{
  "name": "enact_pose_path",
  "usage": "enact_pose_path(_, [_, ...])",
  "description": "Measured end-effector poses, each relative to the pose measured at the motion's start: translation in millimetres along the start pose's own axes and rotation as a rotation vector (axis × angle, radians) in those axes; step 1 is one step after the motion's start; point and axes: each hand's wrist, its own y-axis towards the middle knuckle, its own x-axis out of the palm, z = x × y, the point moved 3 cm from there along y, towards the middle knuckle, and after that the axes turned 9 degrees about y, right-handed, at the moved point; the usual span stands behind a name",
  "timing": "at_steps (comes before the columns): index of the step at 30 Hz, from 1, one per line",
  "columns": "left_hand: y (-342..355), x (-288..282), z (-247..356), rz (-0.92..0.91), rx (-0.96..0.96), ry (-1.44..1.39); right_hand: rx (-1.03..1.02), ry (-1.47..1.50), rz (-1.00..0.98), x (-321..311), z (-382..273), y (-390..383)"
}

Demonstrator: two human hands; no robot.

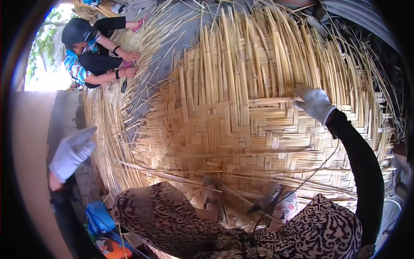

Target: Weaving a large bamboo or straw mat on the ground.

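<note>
Watching remotely: mat between hands, near part woven, far strips running loose; I judge weaving partway. Right hand at strips' base, grip unclear, can't tell; left hand off mat, fingers stretched, seemingly empty.

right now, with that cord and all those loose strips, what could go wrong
The dark cord crosses the view near the right sleeve and might snag it. Loose strips lie across the woven mat by the feet and could slide underfoot. The right hand is at the long strips, whose edges might catch its glove.
</note>
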Motion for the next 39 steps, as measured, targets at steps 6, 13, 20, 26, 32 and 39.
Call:
enact_pose_path(6, [54,61,169,-0.058,0.377,-0.182,0.023,0.139,0.125,13,61,17])
enact_pose_path(13, [173,237,279,0.296,0.723,-0.208,-0.271,0.138,0.289,-8,24,-7])
enact_pose_path(20, [194,244,292,0.451,0.255,-0.553,-0.175,1.088,0.473,0,24,29])
enact_pose_path(26, [205,244,269,0.337,0.085,-1.169,0.130,1.021,0.097,12,15,90])
enact_pose_path(32, [208,241,257,0.320,0.086,-1.355,0.173,0.306,0.266,8,-7,115])
enact_pose_path(39, [214,250,270,0.282,0.044,-1.525,0.275,0.464,0.283,8,-4,112])
